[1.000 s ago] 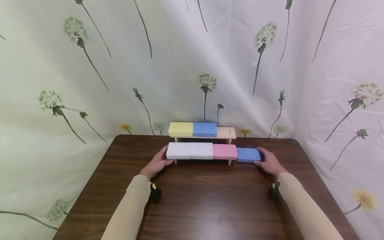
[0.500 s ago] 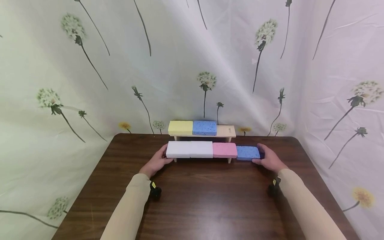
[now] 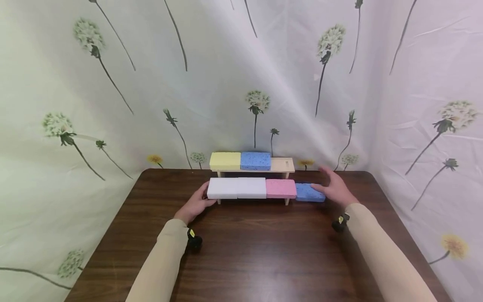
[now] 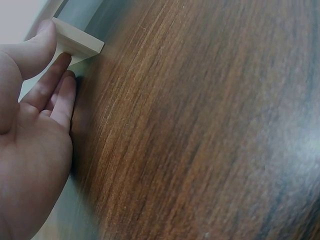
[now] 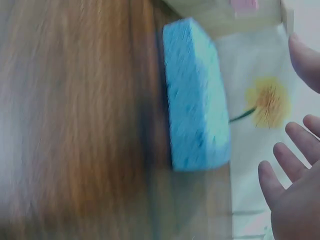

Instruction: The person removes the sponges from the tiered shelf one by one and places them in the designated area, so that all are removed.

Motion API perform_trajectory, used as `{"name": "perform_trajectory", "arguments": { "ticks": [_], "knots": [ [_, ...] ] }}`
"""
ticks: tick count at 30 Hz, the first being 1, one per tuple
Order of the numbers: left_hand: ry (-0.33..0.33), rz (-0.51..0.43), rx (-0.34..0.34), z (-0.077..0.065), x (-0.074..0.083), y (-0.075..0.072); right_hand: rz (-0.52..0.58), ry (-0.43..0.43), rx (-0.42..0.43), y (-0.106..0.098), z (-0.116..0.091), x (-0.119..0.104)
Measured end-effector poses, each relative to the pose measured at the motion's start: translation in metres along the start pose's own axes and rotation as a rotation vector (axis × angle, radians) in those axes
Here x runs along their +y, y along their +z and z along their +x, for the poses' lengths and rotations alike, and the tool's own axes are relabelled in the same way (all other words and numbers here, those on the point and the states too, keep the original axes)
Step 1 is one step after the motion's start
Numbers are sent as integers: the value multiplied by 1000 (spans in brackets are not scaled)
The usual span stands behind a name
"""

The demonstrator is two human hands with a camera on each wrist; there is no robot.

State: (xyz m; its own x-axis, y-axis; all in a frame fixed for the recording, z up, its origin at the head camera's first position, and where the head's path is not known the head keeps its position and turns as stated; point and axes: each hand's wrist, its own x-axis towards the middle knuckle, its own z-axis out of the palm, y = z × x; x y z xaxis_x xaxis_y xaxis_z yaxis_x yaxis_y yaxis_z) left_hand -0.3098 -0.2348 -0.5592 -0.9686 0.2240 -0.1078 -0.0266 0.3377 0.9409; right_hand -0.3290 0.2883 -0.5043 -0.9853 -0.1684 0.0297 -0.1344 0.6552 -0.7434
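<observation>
A low wooden stand (image 4: pixel 80 40) carries two white sponges (image 3: pixel 237 188) and a pink sponge (image 3: pixel 281 188) in a row. My left hand (image 3: pixel 194 204) holds the stand's left end, its thumb in front and its fingers by the leg. Right of the stand, a blue sponge (image 3: pixel 307 193) lies lower, on the table. My right hand (image 3: pixel 337 188) hovers over that sponge's right end with fingers spread. In the right wrist view, a gap separates the fingers from the blue sponge (image 5: pixel 195 100).
Behind, a second wooden stand (image 3: pixel 282 164) bears a yellow sponge (image 3: pixel 225 161) and another blue sponge (image 3: pixel 255 161); its right part is bare wood. A flower-printed cloth (image 3: pixel 211 84) hangs at the back edge of the brown table (image 3: pixel 249 251).
My right hand has let go of the blue sponge on the table and risen off it, fingers spreading. The left hand stays at the front stand's left end.
</observation>
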Motion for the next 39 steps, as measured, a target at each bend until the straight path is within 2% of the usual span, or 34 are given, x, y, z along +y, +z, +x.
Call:
{"name": "perform_trajectory", "arguments": {
  "ticks": [7, 17, 22, 32, 39],
  "knots": [
    [-7, 4, 3, -4, 0, 0, 53, -78, -3, 11, 4, -32],
    [-17, -3, 10, -5, -1, -1, -61, -136, -8, 32, 17, -68],
    [-16, -6, 7, -5, 1, -2, -67, -173, -12, 40, 21, -78],
    [-6, 4, 17, -5, 2, -7, -55, -178, -27, 46, 26, -95],
    [1, -26, 0, -4, 0, -1, -23, -169, -49, 51, 26, -97]
  ]
}}
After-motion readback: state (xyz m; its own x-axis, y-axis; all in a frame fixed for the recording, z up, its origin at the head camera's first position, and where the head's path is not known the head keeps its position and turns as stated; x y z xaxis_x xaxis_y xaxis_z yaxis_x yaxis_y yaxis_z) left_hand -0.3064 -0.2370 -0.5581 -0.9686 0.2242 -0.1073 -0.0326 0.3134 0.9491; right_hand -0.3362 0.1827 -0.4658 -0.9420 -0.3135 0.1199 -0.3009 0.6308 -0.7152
